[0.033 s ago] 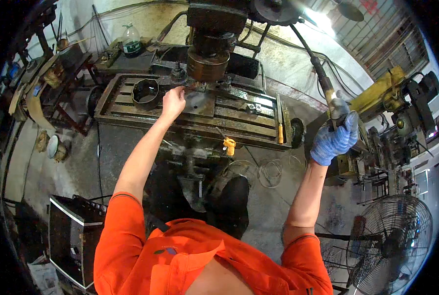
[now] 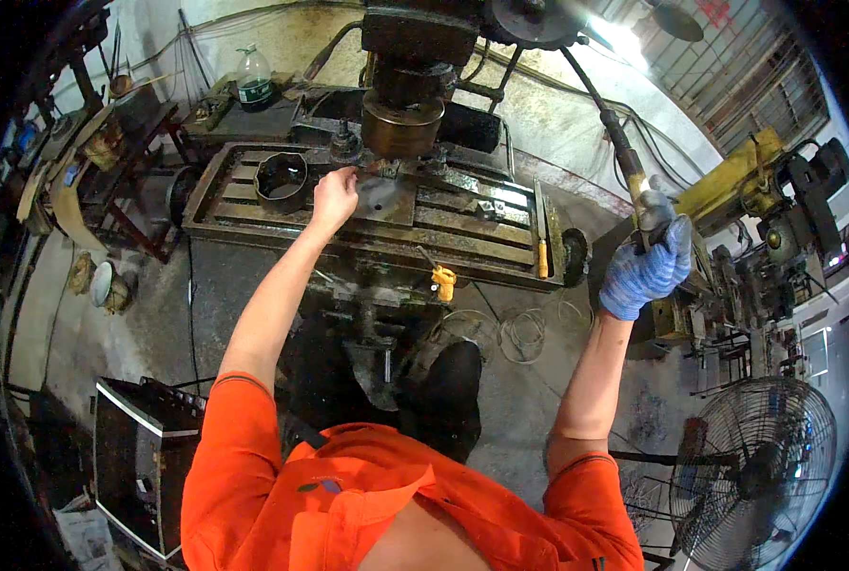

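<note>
With its grip unclear, the left hand (image 2: pixel 336 197) is being held toward eleven o'clock; at two, a dark, pale-ended lever (image 2: pixel 624 143) is being clasped by the gloved right hand (image 2: pixel 650 257).

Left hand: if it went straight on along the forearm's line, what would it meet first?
Probably the brownish metal cylinder under the milling machine's head, up and to the right of the left hand. Depth is unclear, so it might pass beneath instead.

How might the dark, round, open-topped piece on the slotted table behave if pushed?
The dark round piece is probably stiff, as its wall stands in a firm curve. Being low and wide, it would likely slide rather than tip. Its glossy patches suggest it may feel slippery.
</note>
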Demonstrator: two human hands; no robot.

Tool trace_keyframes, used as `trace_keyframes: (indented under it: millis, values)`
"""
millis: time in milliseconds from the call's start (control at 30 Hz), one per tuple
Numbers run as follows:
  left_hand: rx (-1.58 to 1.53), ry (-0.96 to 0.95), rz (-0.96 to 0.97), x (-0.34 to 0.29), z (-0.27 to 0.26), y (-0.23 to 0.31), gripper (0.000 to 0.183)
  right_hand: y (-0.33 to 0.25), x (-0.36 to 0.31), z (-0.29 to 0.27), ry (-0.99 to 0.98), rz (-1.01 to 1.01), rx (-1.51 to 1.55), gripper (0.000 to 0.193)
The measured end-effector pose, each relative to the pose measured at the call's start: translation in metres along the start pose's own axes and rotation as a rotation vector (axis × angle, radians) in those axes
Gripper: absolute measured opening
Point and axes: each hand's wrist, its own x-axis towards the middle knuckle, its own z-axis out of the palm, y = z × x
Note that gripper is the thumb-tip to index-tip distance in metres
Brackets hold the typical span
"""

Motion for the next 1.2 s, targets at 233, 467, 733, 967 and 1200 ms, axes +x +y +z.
trace_keyframes:
  millis: [233, 467, 733, 967, 1200]
  values:
    - [-0.07, -0.089, 0.016, -0.005, -0.027, -0.014, 0.022, 0.008, -0.014, -0.001, 0.058, 0.022, -0.048, 0.035]
    - [-0.3, -0.23, -0.09, -0.024, -0.042, -0.012, 0.026, 0.021, -0.022, -0.003, 0.034, 0.017, 0.18, 0.034]
    - [-0.353, -0.272, -0.098, -0.031, -0.028, -0.017, 0.029, 0.031, -0.017, -0.009, -0.041, -0.058, 0.301, 0.033]
    - [-0.406, -0.261, -0.116, -0.036, -0.028, 0.002, 0.024, 0.014, -0.007, -0.009, 0.033, 0.076, 0.205, 0.033]
    - [-0.389, -0.243, -0.147, -0.034, -0.024, 0.011, 0.023, 0.0, 0.005, -0.005, -0.001, -0.015, 0.333, 0.017]
